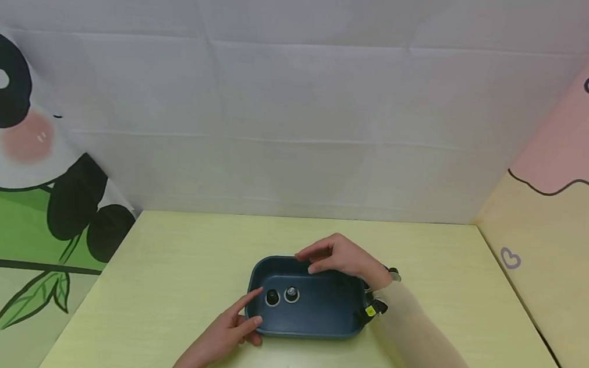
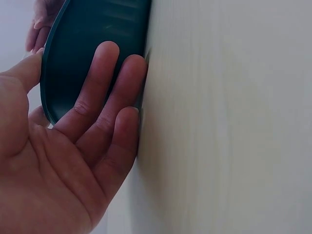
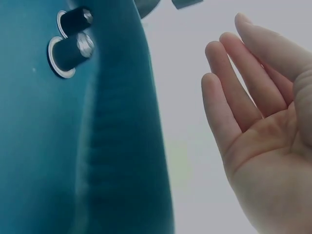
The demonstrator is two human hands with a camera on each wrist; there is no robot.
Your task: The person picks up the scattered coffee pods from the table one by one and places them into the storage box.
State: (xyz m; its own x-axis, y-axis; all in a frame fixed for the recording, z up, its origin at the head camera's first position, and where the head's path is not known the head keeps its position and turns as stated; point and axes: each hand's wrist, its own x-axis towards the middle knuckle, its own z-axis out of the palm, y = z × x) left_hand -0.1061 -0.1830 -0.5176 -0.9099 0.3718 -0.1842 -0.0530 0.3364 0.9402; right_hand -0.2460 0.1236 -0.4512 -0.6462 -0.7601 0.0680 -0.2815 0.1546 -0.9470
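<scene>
A dark blue rectangular tray [image 1: 308, 332] lies on the pale yellow table. Inside it, near the left end, stand two small dark capsules with silver rims [image 1: 272, 297] [image 1: 292, 294]. My left hand [image 1: 250, 311] rests against the tray's near-left corner. In the left wrist view its straight fingers [image 2: 105, 83] lie flat on the tray's outer wall [image 2: 92, 29]. My right hand [image 1: 319, 259] hovers over the far rim, holding nothing. The right wrist view shows its relaxed fingers [image 3: 234, 97] beside the tray wall [image 3: 122, 146] and both capsules [image 3: 68, 53].
The table [image 1: 171, 267] is walled in by a white cloth backdrop behind, a panda-print panel [image 1: 24, 143] on the left and a pink and yellow panel [image 1: 557, 242] on the right. A wrist-worn camera [image 1: 375, 306] sits by the tray's right end.
</scene>
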